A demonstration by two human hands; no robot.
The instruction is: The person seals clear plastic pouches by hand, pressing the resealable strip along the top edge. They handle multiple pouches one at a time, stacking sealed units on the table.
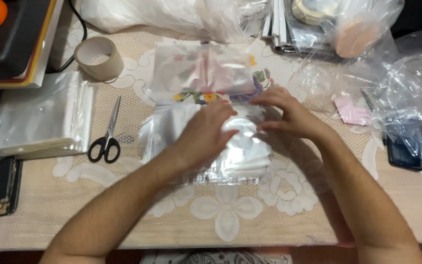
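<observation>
A table (35,230) under a beige lace flower-patterned cloth (225,215), evenly lit
</observation>
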